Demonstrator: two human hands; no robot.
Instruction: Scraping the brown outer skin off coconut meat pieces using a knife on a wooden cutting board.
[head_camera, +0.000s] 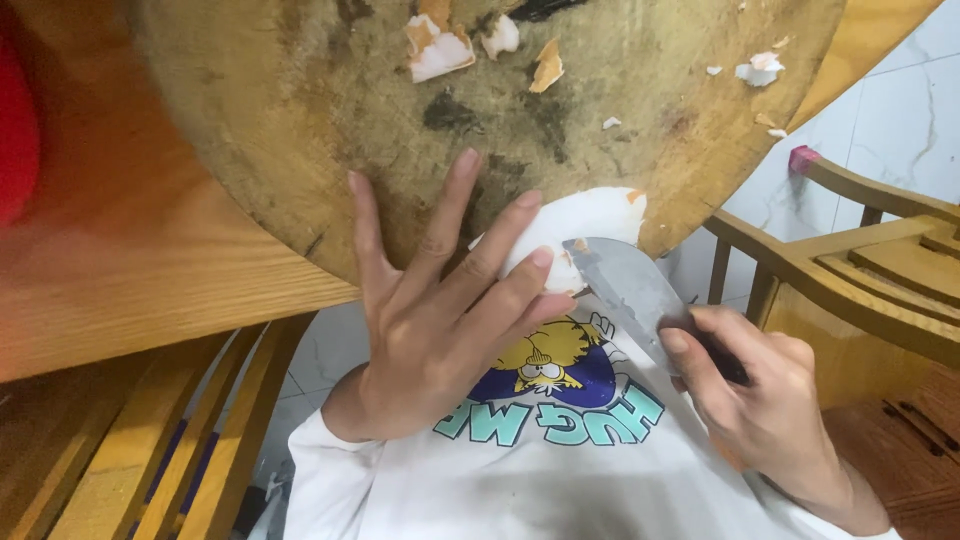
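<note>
Pressing down with spread fingers, the left hand (440, 340) pins a white, rounded chunk of peeled flesh, coconut by the look of it, (585, 232) at the near edge of the round, stained wooden chopping board (300, 130). The right hand (760, 400) is clamped on the dark handle of a broad grey-bladed knife (625, 285), whose blade lies against the chunk's near side, just beside the left fingertips (541, 257). Hands sit near each other, not touching.

Chunk looks firm and stiff, probably smooth and a bit slippery; a brown bit of skin shows at its far corner. Best held from the top, fingers kept back of the edge. Pale shell scraps (440, 48) litter the far side of the board. Wooden chair (860, 250) at right.
</note>
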